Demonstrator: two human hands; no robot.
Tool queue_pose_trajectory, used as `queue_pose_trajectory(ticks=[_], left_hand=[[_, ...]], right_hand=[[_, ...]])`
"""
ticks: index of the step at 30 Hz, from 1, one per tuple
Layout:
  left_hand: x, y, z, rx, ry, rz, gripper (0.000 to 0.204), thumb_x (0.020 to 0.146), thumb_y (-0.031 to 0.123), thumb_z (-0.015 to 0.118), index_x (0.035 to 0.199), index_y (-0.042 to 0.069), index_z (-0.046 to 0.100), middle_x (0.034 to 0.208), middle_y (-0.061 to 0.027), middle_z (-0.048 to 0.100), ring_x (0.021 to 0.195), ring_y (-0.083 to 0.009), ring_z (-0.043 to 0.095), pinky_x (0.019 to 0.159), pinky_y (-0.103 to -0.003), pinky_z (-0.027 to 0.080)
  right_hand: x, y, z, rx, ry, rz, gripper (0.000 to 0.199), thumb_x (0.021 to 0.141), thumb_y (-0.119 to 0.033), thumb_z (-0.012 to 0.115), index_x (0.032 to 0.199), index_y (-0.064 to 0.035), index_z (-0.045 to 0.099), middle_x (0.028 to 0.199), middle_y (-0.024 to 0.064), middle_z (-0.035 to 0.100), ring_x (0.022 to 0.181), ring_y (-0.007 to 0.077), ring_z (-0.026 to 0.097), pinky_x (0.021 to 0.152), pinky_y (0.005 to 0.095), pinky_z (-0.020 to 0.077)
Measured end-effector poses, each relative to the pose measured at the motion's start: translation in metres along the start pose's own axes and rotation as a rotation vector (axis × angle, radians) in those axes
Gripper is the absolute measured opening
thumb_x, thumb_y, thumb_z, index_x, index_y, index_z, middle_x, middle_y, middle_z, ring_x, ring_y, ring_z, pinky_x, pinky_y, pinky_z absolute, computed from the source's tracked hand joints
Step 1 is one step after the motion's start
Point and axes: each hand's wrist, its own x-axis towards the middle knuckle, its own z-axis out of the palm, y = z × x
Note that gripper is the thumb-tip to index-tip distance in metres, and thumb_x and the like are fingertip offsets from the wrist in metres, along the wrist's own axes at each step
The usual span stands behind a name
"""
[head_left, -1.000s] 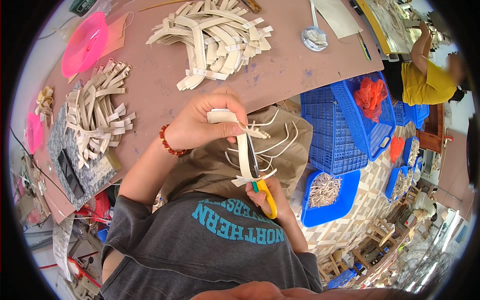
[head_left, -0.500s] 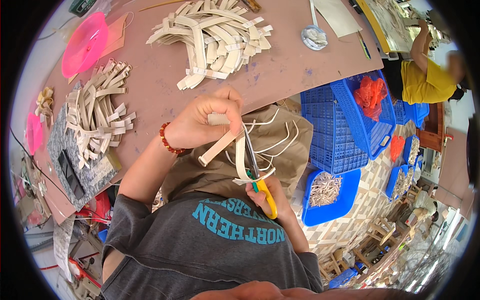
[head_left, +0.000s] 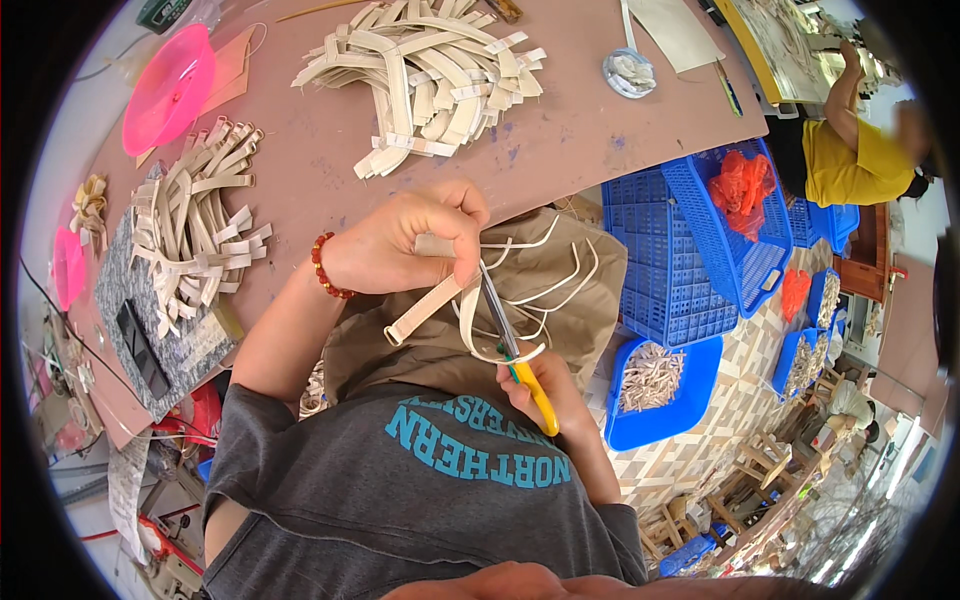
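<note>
Over my lap, my left hand (head_left: pixel 415 240) pinches a beige strap (head_left: pixel 425 313) with a small loop at its lower end. A thin pale strip (head_left: pixel 466 325) hangs from the same grip and curls toward the scissors. My right hand (head_left: pixel 560 388) is closed round the yellow and green handles of the scissors (head_left: pixel 538 396). Their blades point up and reach the strap's edge just below my left fingertips. A brown cloth (head_left: pixel 575 300) covers my lap, with several thin cut strips (head_left: pixel 570 268) lying on it.
On the table (head_left: pixel 300 180) lie a large pile of beige straps (head_left: pixel 430 80), a second strap pile (head_left: pixel 195 215), a pink bowl (head_left: pixel 168 88) and a phone (head_left: pixel 142 348). Blue crates (head_left: pixel 665 270) and a blue bin of scraps (head_left: pixel 690 400) stand to the right. A co-worker (head_left: pixel 850 165) sits beyond.
My left hand and the strap's loop end have shifted slightly, the loop end down and left. The thin strip curls in a wider arc, and the scissors have tilted a little.
</note>
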Motion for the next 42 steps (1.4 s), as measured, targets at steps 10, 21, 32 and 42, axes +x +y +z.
queue_pose_trajectory(ticks=[10, 21, 32, 42], left_hand=[[0.001, -0.009, 0.021, -0.560, 0.312, -0.275, 0.037, 0.076, -0.002, 0.068, 0.106, 0.005, 0.048, 0.083, -0.0024, 0.059, 0.071, -0.0097, 0.059, 0.064, -0.022, 0.050], [-0.002, -0.009, 0.028, -0.534, 0.244, -0.255, 0.044, 0.072, 0.000, 0.074, 0.105, 0.006, 0.044, 0.083, -0.0028, 0.061, 0.073, -0.0074, 0.058, 0.062, -0.020, 0.048], [0.000, -0.006, 0.027, -0.547, 0.230, -0.268, 0.043, 0.075, -0.003, 0.071, 0.105, 0.008, 0.042, 0.085, -0.0014, 0.058, 0.076, -0.0068, 0.058, 0.061, -0.020, 0.048], [-0.003, -0.012, 0.027, -0.552, 0.227, -0.203, 0.036, 0.080, -0.001, 0.065, 0.102, 0.010, 0.038, 0.089, -0.0039, 0.060, 0.076, -0.0066, 0.057, 0.065, -0.020, 0.048]], right_hand=[[-0.002, -0.004, -0.002, 0.014, 0.089, 0.056, 0.029, 0.082, -0.029, 0.066, 0.078, -0.0032, 0.053, 0.067, 0.0007, 0.048, 0.060, 0.0087, 0.044, 0.056, 0.0228, 0.0363], [-0.002, 0.002, 0.001, 0.192, -0.013, 0.044, 0.020, 0.084, -0.021, 0.061, 0.086, -0.0030, 0.054, 0.075, -0.0003, 0.049, 0.060, 0.0065, 0.045, 0.054, 0.0209, 0.0369], [-0.004, 0.005, 0.004, 0.348, -0.001, 0.072, 0.028, 0.081, -0.027, 0.062, 0.089, -0.0029, 0.050, 0.067, -0.0017, 0.046, 0.052, 0.0039, 0.041, 0.045, 0.0182, 0.0325], [0.005, 0.000, 0.003, 0.181, -0.028, -0.034, 0.031, 0.081, -0.033, 0.061, 0.082, -0.0046, 0.047, 0.067, -0.0027, 0.043, 0.054, 0.0051, 0.040, 0.048, 0.0193, 0.0319]])
